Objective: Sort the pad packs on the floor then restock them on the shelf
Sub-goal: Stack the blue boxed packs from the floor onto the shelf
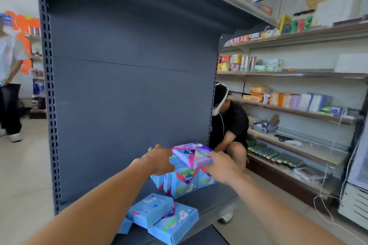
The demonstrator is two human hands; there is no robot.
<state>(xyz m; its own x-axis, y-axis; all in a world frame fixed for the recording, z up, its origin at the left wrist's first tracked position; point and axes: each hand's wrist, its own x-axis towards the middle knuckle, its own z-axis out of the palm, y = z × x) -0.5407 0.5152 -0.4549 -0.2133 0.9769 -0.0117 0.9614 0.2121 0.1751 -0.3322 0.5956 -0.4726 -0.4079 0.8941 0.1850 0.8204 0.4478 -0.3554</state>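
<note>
While your right hand [220, 165] pinches the near corner of the purple pad pack [194, 154] and your left hand [159, 160] curls against its far side, you look to be in the restocking step: the pack sits tilted atop the upright blue packs [187, 181] on the bottom shelf [209, 197]. Next, square it flat, then fetch the loose blue packs [161, 218] lying nearer you.

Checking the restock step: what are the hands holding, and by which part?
The purple pad pack: right hand grips its near right corner, left hand is at its left end.
</note>
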